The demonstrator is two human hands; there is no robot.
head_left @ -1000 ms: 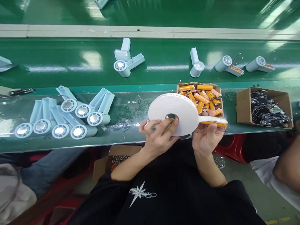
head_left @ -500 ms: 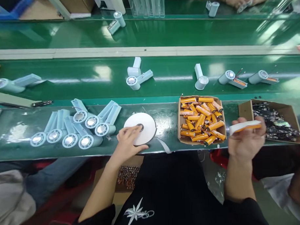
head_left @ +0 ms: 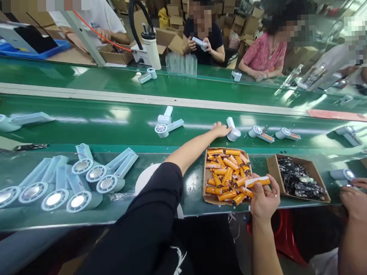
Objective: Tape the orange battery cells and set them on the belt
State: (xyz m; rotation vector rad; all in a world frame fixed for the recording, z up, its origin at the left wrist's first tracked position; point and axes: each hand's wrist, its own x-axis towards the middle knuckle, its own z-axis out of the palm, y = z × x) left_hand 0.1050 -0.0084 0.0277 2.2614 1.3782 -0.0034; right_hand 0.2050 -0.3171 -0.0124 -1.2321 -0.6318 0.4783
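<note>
My left hand (head_left: 221,130) reaches across the green belt and touches the handle side of a pale blue fan housing (head_left: 234,134); its fingers look bent, and whether they grip the housing is unclear. Between the fingers of my right hand (head_left: 265,197) is an orange battery (head_left: 261,182) with a white strip along it. That hand is just right of a cardboard box (head_left: 205,195) full of orange batteries (head_left: 228,177). A white tape roll (head_left: 145,177) lies partly hidden under my left sleeve.
Several fan housings (head_left: 55,199) lie at the left of the bench. A box of dark parts (head_left: 302,181) stands right. More housings (head_left: 257,131) rest on the belt (head_left: 125,127). Another person's hands (head_left: 355,193) work at far right; people sit across.
My left hand has left the tape roll and reached forward to the housing on the belt. My right hand, still with the battery, is now beside the battery box. The view has tilted up.
</note>
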